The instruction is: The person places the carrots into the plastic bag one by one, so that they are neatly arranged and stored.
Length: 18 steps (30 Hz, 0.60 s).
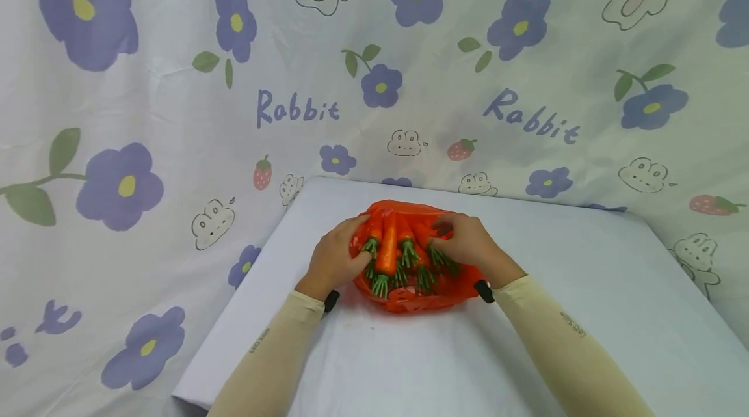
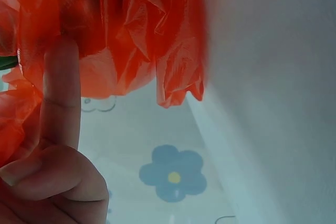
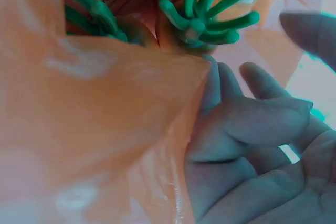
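A thin red-orange plastic bag (image 1: 404, 305) lies on the white table with its mouth spread open. Inside it are several orange carrots (image 1: 387, 249) with short green stems, most stem ends toward me. At the bag's left side, my left hand (image 1: 335, 258) grips the plastic; in the left wrist view its index finger (image 2: 62, 93) lies straight along the bag and the thumb is bent. My right hand (image 1: 471, 246) holds the bag's right edge, fingers curled at the plastic in the right wrist view, close beside green stems (image 3: 207, 22). Part of its grip is hidden behind the plastic.
The white table (image 1: 562, 254) extends around the bag, its left edge running diagonally toward me. A white curtain (image 1: 193, 131) printed with purple flowers, rabbits and "Rabbit" lettering hangs behind and to the left. Pale sleeves (image 1: 275, 339) cover both forearms.
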Each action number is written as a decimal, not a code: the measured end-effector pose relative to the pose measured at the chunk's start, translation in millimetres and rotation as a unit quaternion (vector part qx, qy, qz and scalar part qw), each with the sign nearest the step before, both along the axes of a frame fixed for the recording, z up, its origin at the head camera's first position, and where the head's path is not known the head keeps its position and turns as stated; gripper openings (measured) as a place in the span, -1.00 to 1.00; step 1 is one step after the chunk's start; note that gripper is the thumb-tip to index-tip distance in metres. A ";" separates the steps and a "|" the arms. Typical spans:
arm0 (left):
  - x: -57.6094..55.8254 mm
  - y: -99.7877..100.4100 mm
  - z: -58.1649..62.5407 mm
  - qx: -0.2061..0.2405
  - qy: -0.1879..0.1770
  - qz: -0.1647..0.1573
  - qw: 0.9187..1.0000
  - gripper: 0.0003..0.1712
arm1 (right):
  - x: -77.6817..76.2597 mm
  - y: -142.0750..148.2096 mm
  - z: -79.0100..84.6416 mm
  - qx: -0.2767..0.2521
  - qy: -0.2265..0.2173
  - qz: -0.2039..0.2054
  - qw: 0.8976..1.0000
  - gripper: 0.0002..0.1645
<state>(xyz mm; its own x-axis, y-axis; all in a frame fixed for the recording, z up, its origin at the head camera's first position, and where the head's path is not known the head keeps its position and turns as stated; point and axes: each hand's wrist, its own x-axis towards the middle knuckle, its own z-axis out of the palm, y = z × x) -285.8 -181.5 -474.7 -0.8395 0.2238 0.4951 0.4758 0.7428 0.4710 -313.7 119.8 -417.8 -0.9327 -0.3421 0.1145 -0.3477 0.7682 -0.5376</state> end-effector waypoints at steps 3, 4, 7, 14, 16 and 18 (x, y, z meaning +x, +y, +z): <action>-0.8 0.1 -2.2 0.001 0.004 -0.002 1.000 -0.17 | 3.9 -3.5 -3.3 0.011 0.031 0.024 0.999 -0.47; -1.1 -0.4 -2.6 0.002 0.006 -0.003 1.000 -0.17 | 5.9 -6.9 -3.7 0.013 0.042 0.036 0.998 -0.44; -2.2 -1.2 -3.4 0.004 0.011 -0.006 1.000 -0.16 | 13.7 -19.7 -1.1 0.023 0.082 0.076 0.993 -0.36; -3.3 -1.0 -3.2 0.001 0.007 -0.012 1.000 -0.18 | 27.3 -50.5 6.3 0.069 0.113 0.159 0.978 -0.27; -2.2 -0.8 -2.3 0.002 0.003 -0.013 1.000 -0.18 | 27.8 -58.0 5.2 0.104 0.109 0.163 0.975 -0.23; -1.4 -0.2 -1.6 0.003 0.000 -0.014 1.000 -0.17 | 27.7 -63.9 3.3 0.138 0.096 0.156 0.973 -0.17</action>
